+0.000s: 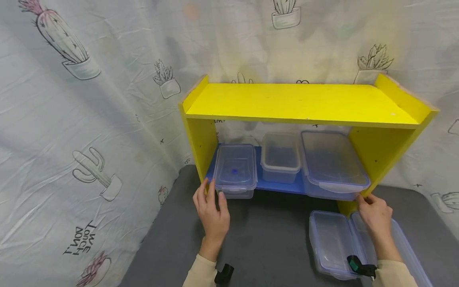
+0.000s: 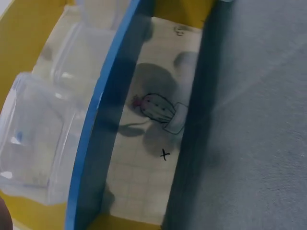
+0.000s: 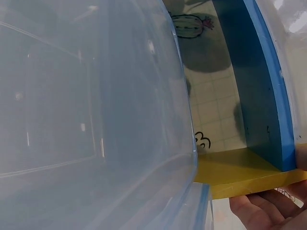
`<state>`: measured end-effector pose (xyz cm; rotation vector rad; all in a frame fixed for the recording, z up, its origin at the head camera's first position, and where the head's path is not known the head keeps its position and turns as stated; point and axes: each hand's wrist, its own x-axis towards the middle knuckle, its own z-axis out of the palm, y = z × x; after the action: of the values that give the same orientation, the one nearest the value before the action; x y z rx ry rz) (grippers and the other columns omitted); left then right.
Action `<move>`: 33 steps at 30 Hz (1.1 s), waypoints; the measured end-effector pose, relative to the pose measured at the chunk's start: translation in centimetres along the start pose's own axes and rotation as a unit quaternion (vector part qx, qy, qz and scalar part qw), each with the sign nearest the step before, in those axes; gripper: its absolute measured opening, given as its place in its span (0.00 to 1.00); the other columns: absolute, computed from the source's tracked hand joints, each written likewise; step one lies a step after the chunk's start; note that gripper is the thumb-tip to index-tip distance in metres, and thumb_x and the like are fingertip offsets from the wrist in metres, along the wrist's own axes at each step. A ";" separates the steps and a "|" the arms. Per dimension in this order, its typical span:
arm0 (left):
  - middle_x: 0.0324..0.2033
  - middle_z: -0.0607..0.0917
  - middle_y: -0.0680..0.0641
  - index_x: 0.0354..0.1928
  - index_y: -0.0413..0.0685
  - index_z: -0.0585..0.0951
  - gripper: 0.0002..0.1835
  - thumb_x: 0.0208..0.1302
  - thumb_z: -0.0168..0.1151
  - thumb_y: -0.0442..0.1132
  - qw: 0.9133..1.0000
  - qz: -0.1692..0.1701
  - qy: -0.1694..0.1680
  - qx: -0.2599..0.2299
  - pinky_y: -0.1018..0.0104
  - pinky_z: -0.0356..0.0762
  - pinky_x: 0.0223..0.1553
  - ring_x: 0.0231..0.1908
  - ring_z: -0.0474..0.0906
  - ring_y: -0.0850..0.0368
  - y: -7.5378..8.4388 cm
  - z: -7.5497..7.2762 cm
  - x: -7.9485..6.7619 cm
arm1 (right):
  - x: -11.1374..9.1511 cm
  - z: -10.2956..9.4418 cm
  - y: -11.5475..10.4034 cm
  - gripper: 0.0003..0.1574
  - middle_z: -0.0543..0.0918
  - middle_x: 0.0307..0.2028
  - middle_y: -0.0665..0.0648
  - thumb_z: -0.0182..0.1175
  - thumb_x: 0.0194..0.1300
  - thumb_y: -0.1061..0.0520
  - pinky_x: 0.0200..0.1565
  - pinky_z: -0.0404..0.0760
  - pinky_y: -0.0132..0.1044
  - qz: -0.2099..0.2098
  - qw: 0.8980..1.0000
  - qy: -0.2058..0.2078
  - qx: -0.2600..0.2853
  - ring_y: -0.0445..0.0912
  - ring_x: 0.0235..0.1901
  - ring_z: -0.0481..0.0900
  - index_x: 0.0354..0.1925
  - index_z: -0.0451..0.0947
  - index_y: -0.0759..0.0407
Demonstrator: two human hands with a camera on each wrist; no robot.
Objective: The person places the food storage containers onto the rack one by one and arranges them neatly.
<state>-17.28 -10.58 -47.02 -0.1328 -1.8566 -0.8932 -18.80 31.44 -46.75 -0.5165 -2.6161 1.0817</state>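
Note:
A yellow shelf unit (image 1: 305, 101) with a blue lower shelf (image 1: 283, 185) stands on the grey surface. My right hand (image 1: 375, 211) grips the front of its right side panel; in the right wrist view, fingers (image 3: 259, 211) curl behind the yellow panel. My left hand (image 1: 211, 217) is at the left side panel, fingers extended and spread, beside a lidded clear container (image 1: 235, 167). A smaller clear container (image 1: 281, 157) sits mid-shelf and a large lidded one (image 1: 335, 163) at the right. In the left wrist view, only a fingertip shows.
On the grey surface (image 1: 272, 239), below the shelf's right end, lie a clear lidded container (image 1: 331, 243) and another clear container (image 1: 405, 243), partly hidden by my right forearm. A cactus-printed cloth (image 1: 118, 119) hangs behind and to the left.

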 end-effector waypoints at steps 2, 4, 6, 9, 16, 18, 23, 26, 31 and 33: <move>0.58 0.76 0.33 0.58 0.42 0.80 0.19 0.71 0.52 0.41 0.996 0.081 0.004 0.022 0.46 0.66 0.55 0.56 0.68 0.36 0.4 0.1 -0.2 | 0.0 0.0 0.0 0.29 0.82 0.45 0.74 0.46 0.72 0.46 0.40 0.64 0.52 0.000 1.000 -0.001 -0.002 0.71 0.51 0.67 0.50 0.80 0.68; 0.56 0.77 0.34 0.54 0.45 0.82 0.17 0.72 0.51 0.43 0.991 0.128 -0.005 0.040 0.45 0.66 0.57 0.55 0.69 0.36 0.8 0.2 -0.3 | 0.0 0.0 0.1 0.28 0.83 0.45 0.74 0.46 0.72 0.46 0.40 0.63 0.51 0.002 1.000 0.001 -0.001 0.70 0.50 0.67 0.49 0.80 0.68; 0.56 0.78 0.33 0.52 0.46 0.83 0.16 0.71 0.52 0.43 0.988 0.143 -0.021 0.048 0.45 0.67 0.58 0.56 0.70 0.36 1.0 0.3 -0.2 | 0.0 0.0 0.2 0.28 0.82 0.45 0.75 0.46 0.72 0.47 0.43 0.63 0.54 0.001 1.000 0.002 0.002 0.71 0.51 0.66 0.49 0.80 0.68; 0.57 0.77 0.33 0.51 0.44 0.83 0.15 0.70 0.55 0.42 0.989 0.128 -0.047 0.048 0.43 0.69 0.60 0.59 0.70 0.36 1.1 0.5 -0.1 | 0.0 0.0 0.2 0.29 0.82 0.46 0.75 0.46 0.73 0.46 0.47 0.62 0.58 0.005 1.000 -0.004 0.007 0.72 0.53 0.64 0.50 0.79 0.69; 0.58 0.76 0.34 0.52 0.44 0.83 0.16 0.69 0.55 0.43 0.989 0.106 -0.078 0.062 0.42 0.75 0.56 0.66 0.67 0.35 0.9 1.1 0.3 | 0.0 0.2 0.3 0.30 0.80 0.49 0.75 0.45 0.73 0.45 0.50 0.62 0.61 0.003 1.000 -0.007 0.005 0.73 0.54 0.62 0.53 0.78 0.69; 0.59 0.76 0.35 0.53 0.45 0.82 0.16 0.69 0.55 0.43 0.988 0.103 -0.086 0.072 0.42 0.75 0.57 0.68 0.65 0.35 0.9 1.4 0.5 | 0.1 0.2 0.2 0.30 0.80 0.49 0.75 0.45 0.73 0.45 0.50 0.62 0.60 0.003 1.000 -0.002 0.005 0.73 0.54 0.63 0.53 0.78 0.68; 0.60 0.76 0.36 0.54 0.46 0.81 0.17 0.69 0.54 0.45 0.986 0.094 -0.099 0.098 0.36 0.68 0.61 0.70 0.61 0.34 0.8 2.1 0.6 | 0.2 0.2 0.3 0.30 0.80 0.49 0.75 0.46 0.73 0.46 0.50 0.62 0.60 0.007 1.000 0.001 0.003 0.73 0.54 0.63 0.54 0.78 0.68; 0.61 0.75 0.36 0.56 0.47 0.80 0.18 0.69 0.54 0.46 0.984 0.090 -0.108 0.109 0.32 0.66 0.61 0.71 0.59 0.34 0.7 2.5 0.7 | 0.1 0.2 0.3 0.29 0.81 0.49 0.75 0.46 0.73 0.46 0.52 0.61 0.61 0.007 1.000 0.001 0.008 0.73 0.55 0.63 0.53 0.78 0.68; 0.64 0.73 0.37 0.59 0.49 0.78 0.19 0.70 0.53 0.47 0.981 0.086 -0.127 0.120 0.31 0.64 0.61 0.72 0.56 0.35 0.5 3.1 1.0 | 0.1 0.2 0.2 0.29 0.81 0.48 0.75 0.46 0.72 0.46 0.53 0.61 0.62 0.008 1.000 0.002 0.008 0.73 0.55 0.64 0.53 0.79 0.69; 0.64 0.73 0.37 0.59 0.49 0.77 0.20 0.70 0.53 0.47 0.980 0.088 -0.131 0.122 0.32 0.65 0.61 0.72 0.56 0.34 0.4 3.3 1.1 | 0.1 0.2 0.2 0.29 0.81 0.47 0.74 0.47 0.72 0.46 0.52 0.62 0.61 0.009 1.000 0.004 0.006 0.73 0.54 0.64 0.52 0.79 0.68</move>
<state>-20.06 -8.56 -46.55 -0.2686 -2.1462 -0.5386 -18.93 31.49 -47.04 -0.5411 -2.6007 1.0974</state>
